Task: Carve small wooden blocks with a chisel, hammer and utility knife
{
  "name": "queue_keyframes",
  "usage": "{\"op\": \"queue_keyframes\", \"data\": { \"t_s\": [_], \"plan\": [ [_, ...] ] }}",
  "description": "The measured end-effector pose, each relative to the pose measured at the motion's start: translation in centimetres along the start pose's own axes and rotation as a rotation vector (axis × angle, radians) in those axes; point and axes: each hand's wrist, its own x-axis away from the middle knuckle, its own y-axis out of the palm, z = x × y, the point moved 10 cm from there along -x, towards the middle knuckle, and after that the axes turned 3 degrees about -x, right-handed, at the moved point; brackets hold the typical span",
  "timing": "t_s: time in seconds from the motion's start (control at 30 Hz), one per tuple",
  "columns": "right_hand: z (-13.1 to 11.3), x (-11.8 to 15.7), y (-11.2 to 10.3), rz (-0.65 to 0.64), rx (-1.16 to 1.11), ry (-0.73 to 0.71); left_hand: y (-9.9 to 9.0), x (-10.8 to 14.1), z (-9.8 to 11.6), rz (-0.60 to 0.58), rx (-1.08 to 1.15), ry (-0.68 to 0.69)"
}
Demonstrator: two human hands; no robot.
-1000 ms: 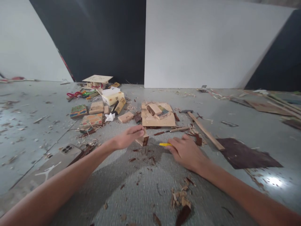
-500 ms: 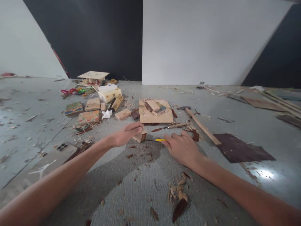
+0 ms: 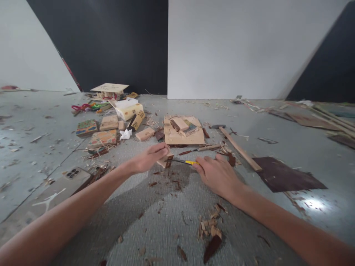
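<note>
My left hand [image 3: 154,158] is closed on a small wooden block [image 3: 163,162], holding it low over the grey mat. The block's right end is dark brown. In my closed right hand [image 3: 217,171] is a slim tool that looks like a needle file [image 3: 180,161], with a yellow handle and a thin dark shaft. Its tip reaches the block's brown end; whether it touches cannot be made out. Just beyond my hands lies a wooden-handled tool [image 3: 208,148]. Brown shavings [image 3: 177,184] are scattered below the block.
A wooden board [image 3: 184,139] bearing small pieces lies ahead. A hammer [image 3: 241,149] and dark sandpaper sheet [image 3: 288,174] are on the right. At left are painted blocks [image 3: 102,139], a tissue pack [image 3: 129,111] and a phone [image 3: 76,176]. Wood chips [image 3: 212,225] lie nearer me.
The file's shaft has risen from beside the block's lower edge to its brown end. My right hand has shifted slightly right, while my left hand stays almost in place.
</note>
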Motion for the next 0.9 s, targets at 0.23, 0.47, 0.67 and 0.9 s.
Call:
{"op": "queue_keyframes", "data": {
  "t_s": [0.23, 0.47, 0.67, 0.9],
  "plan": [
    [-1.4, -0.1, 0.1, 0.011, 0.029, -0.021, -0.3, 0.2, -0.7, 0.024, -0.034, -0.04],
    [-1.4, -0.1, 0.1, -0.022, -0.065, -0.098, 0.1, 0.2, 0.0, 0.01, 0.048, -0.059],
    [0.6, -0.3, -0.2, 0.057, -0.158, -0.175, 0.2, 0.1, 0.0, -0.003, 0.092, -0.058],
    [0.2, -0.3, 0.3, 0.019, 0.044, 0.001, 0.1, 0.2, -0.3, -0.01, 0.052, -0.044]
  ]
}}
